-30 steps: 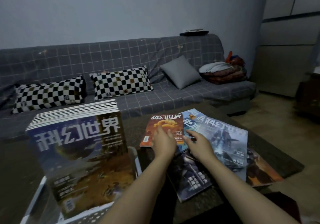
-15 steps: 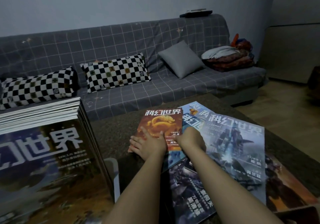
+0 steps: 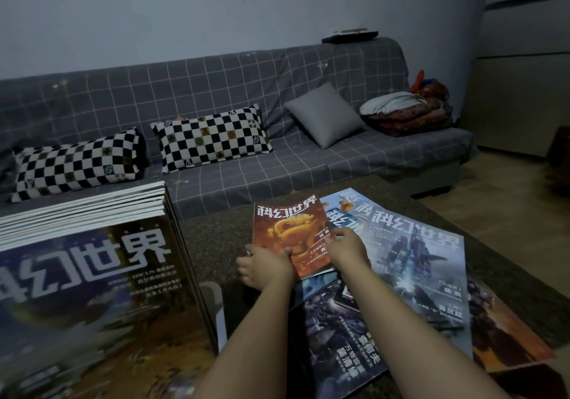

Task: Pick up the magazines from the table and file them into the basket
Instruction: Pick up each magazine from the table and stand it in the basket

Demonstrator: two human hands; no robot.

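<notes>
Dark table [image 3: 216, 238] carries overlapping magazines [image 3: 413, 262] and a basket [image 3: 216, 303].

On the dark table [image 3: 216, 238]: at least 5 loose magazines [image 3: 413, 259], overlapping; about 9 more filed magazines [image 3: 92, 290] upright in 1 white basket [image 3: 216, 300]; 2 hands [image 3: 265, 267]; behind, 1 sofa [image 3: 308, 164] carrying 2 checkered pillows [image 3: 212, 137] and 1 grey cushion [image 3: 324, 114]
</notes>
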